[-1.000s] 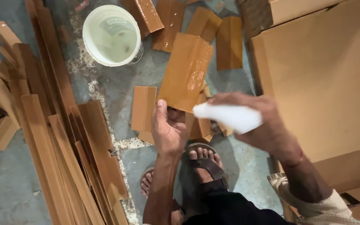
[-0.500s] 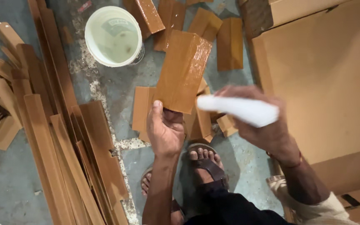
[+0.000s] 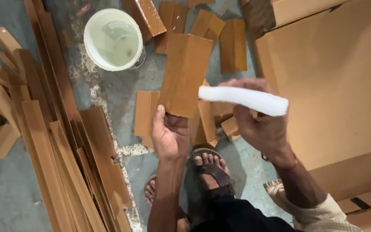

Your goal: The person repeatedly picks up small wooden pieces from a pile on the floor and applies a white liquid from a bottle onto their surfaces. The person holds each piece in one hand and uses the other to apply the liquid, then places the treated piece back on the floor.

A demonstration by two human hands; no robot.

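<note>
Centrally, the left hand (image 3: pixel 169 136) grips the brown tile (image 3: pixel 185 74) by its lower edge, long axis running up-frame; just right, the right hand (image 3: pixel 260 124) clasps a white bar (image 3: pixel 243 98) lying crosswise.

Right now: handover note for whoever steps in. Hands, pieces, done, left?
Left hand: holds a brown glossy panel by its lower edge, raised over the floor.
Right hand: grips a white pad, close beside the panel, not on it.
White bucket on the floor ahead; long brown strips piled left.
Done: panel picked up.
Left: pad not yet on the panel.
</note>
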